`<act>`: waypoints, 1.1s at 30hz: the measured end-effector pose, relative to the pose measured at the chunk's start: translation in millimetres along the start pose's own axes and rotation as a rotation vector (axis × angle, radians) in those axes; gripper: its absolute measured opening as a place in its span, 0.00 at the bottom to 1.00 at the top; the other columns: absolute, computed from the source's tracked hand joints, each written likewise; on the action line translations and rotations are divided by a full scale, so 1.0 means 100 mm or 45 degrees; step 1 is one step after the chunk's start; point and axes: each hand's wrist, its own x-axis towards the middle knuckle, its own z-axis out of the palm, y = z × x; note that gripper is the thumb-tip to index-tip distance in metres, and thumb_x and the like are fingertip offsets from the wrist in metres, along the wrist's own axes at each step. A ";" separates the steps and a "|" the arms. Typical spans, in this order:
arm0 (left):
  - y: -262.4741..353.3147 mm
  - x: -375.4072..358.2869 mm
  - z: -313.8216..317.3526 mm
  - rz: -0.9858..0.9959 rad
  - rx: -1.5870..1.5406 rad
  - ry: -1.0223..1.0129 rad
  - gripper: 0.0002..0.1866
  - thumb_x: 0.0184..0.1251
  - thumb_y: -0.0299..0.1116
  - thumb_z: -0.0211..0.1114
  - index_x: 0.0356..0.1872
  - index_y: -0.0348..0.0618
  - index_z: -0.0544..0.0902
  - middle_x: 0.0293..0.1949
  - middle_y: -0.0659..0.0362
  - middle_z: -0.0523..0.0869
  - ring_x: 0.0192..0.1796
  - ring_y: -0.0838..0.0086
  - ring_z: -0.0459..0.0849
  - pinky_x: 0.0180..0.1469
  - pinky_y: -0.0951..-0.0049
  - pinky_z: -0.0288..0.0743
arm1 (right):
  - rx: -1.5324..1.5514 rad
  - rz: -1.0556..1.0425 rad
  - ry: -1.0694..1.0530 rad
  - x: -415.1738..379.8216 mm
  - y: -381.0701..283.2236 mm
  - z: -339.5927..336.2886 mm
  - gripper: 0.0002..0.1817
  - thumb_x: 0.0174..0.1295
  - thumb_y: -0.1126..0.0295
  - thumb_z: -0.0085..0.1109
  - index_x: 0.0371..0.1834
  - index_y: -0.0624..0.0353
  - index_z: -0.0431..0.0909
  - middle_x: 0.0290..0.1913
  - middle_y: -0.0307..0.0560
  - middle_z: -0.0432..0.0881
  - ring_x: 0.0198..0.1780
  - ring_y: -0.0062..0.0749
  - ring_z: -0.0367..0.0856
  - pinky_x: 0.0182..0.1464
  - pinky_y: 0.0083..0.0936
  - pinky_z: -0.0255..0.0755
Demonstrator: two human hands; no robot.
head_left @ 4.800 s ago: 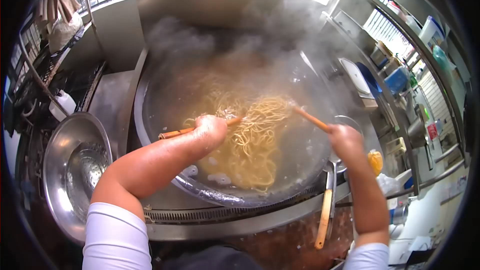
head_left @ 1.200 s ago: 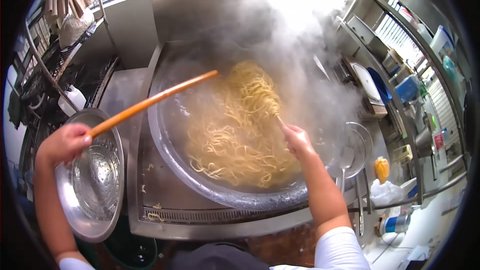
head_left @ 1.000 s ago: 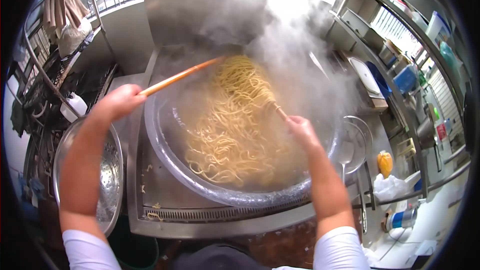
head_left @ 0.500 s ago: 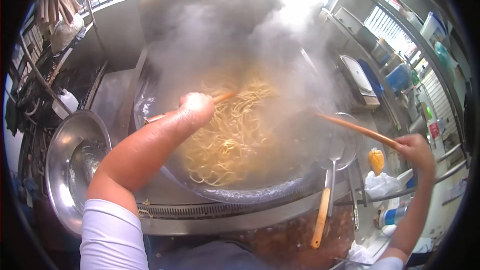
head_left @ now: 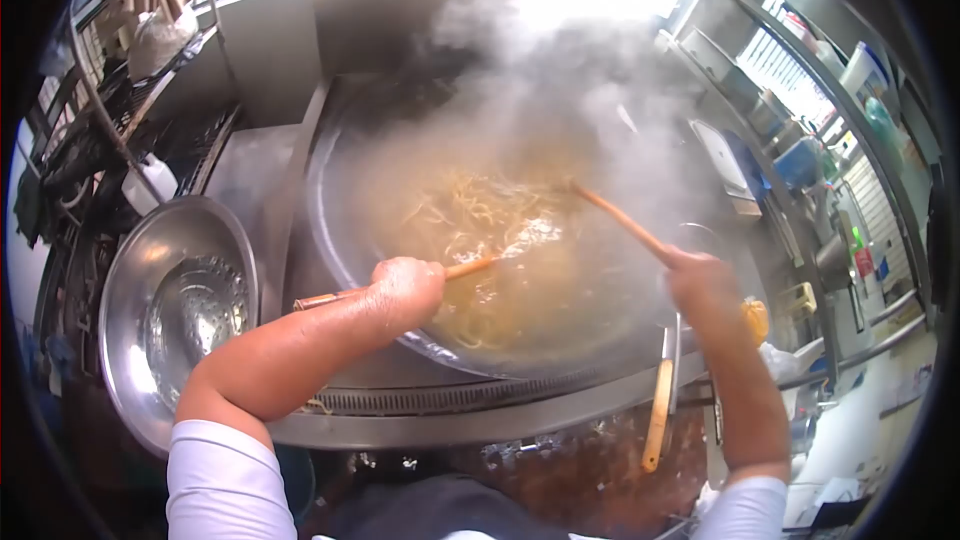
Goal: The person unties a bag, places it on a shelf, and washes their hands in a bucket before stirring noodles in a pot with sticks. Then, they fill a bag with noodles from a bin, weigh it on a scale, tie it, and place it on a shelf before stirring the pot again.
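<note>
Across the centre, wok (head_left: pixel 320 202): wide and full of cloudy liquid; its left and near rim shows, while steam (head_left: pixel 585 90) veils the far side and much of the right.
Bowl (head_left: pixel 128 310): metal, tilted beside the wok on the left; the left forearm covers part of its lower right edge.
Grate (head_left: pixel 450 396): a slotted strip in front of the wok, its left end cut off from sight by the left forearm.
Noodles (head_left: pixel 478 205): in the wok, partly under the liquid, strands clearest near the middle; lower down they blur beneath glare and haze, so the full extent is hard to tell.
Left hand (head_left: pixel 408 290): over the near left of the wok, fingers closed around the left stick; the thumb cannot be made out.
Right hand (head_left: pixel 698 282): over the right side, blurred, closed around the near end of the right stick; separate fingers are unclear.
Left stick (head_left: pixel 470 267): one end at the liquid just below the clearest strands, the other emerging behind the left wrist.
Right stick (head_left: pixel 625 222): slants up and left, its far tip hazy beside the noodles.
Wooden handle (head_left: pixel 657 420): beyond the near edge, its tool's head unclear.
Yellow bag (head_left: pixel 756 322): right of the right forearm, which partly hides it.
</note>
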 end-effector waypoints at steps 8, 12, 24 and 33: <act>-0.67 -0.80 0.25 0.100 -0.178 -0.055 0.15 0.72 0.41 0.53 0.48 0.43 0.79 0.37 0.50 0.88 0.41 0.52 0.87 0.43 0.50 0.80 | 0.204 -0.216 -0.145 -1.16 0.06 -1.82 0.18 0.47 0.69 0.66 0.44 0.63 0.85 0.26 0.58 0.81 0.32 0.49 0.82 0.36 0.38 0.72; -1.18 -1.42 0.09 0.010 -0.421 -0.239 0.17 0.73 0.45 0.52 0.52 0.46 0.80 0.39 0.50 0.86 0.47 0.54 0.85 0.50 0.53 0.76 | 0.102 -0.353 -0.367 -0.62 -0.52 -1.35 0.16 0.54 0.63 0.65 0.46 0.53 0.86 0.29 0.58 0.82 0.35 0.49 0.84 0.41 0.39 0.75; -2.34 -2.52 -0.53 -0.547 -0.713 0.076 0.17 0.66 0.42 0.63 0.47 0.42 0.84 0.32 0.53 0.86 0.36 0.64 0.85 0.42 0.64 0.76 | 0.711 -0.021 -0.172 0.43 -1.52 0.98 0.17 0.63 0.61 0.59 0.53 0.49 0.84 0.42 0.56 0.86 0.45 0.51 0.85 0.49 0.41 0.77; -1.97 0.17 -0.89 -0.668 0.102 0.123 0.16 0.65 0.39 0.60 0.49 0.44 0.86 0.47 0.48 0.87 0.50 0.55 0.86 0.53 0.57 0.78 | 1.297 0.032 -0.076 0.82 -0.92 1.86 0.19 0.66 0.63 0.56 0.57 0.55 0.81 0.40 0.54 0.87 0.43 0.40 0.86 0.47 0.36 0.76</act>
